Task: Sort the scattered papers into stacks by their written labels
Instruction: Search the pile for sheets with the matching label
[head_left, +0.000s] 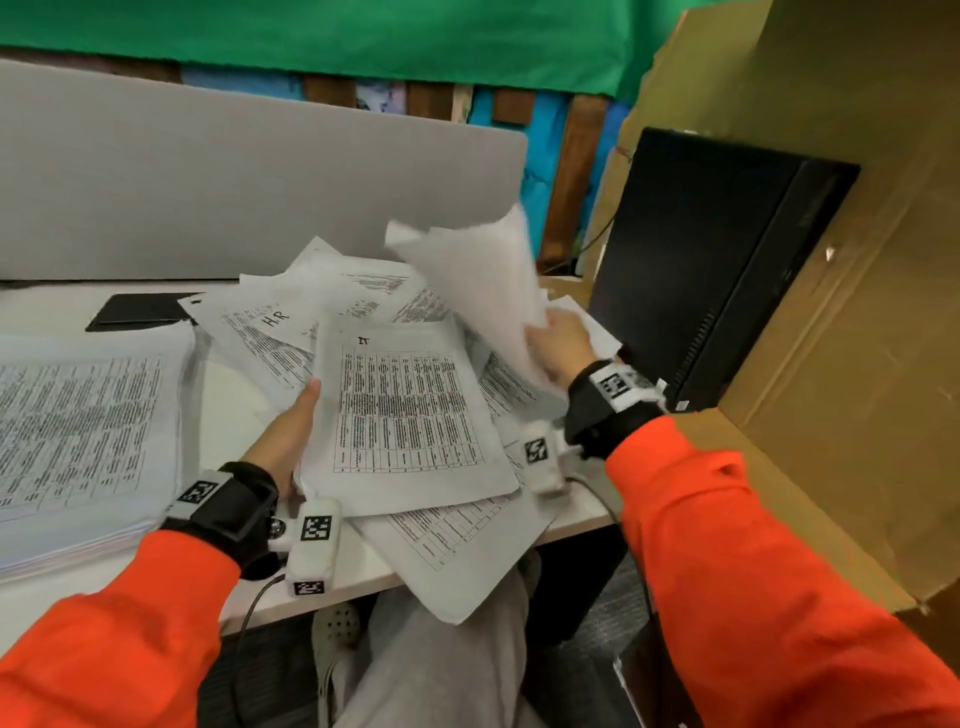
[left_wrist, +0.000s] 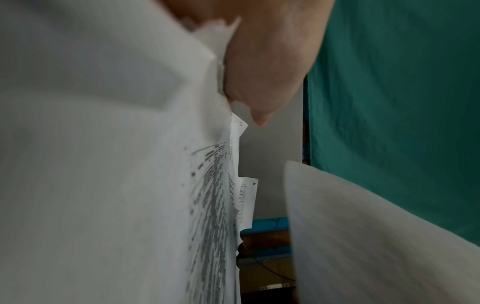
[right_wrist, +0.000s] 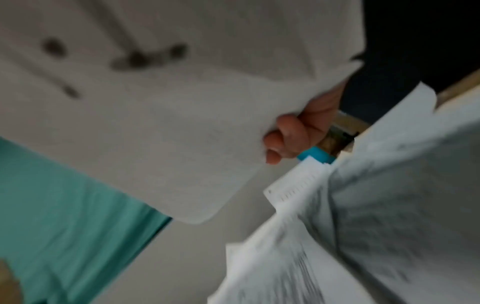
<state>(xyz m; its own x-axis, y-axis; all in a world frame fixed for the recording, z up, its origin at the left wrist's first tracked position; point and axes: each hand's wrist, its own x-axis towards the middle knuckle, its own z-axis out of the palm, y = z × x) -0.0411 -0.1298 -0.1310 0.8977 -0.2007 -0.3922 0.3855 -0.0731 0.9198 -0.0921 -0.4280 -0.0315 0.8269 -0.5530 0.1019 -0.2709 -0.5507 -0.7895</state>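
Note:
A printed sheet marked "IT" (head_left: 405, 410) lies on top of a loose pile of papers (head_left: 467, 540) that hangs over the desk's front edge. My left hand (head_left: 304, 410) holds this sheet by its left edge, the thumb (left_wrist: 259, 72) lying along the paper (left_wrist: 103, 164). My right hand (head_left: 545, 338) grips a blurred sheet (head_left: 478, 275) lifted above the pile's right side, with its fingers (right_wrist: 288, 137) curled round the sheet's edge (right_wrist: 182, 102). A sheet marked "HR" (head_left: 275, 319) lies further back in the pile. A neat stack of printed papers (head_left: 83, 431) sits on the left.
A flat black object (head_left: 140, 309) lies behind the left stack. A grey divider panel (head_left: 234, 171) closes off the back of the white desk (head_left: 234, 395). A black computer tower (head_left: 701, 260) and cardboard sheets (head_left: 857, 260) stand close on the right.

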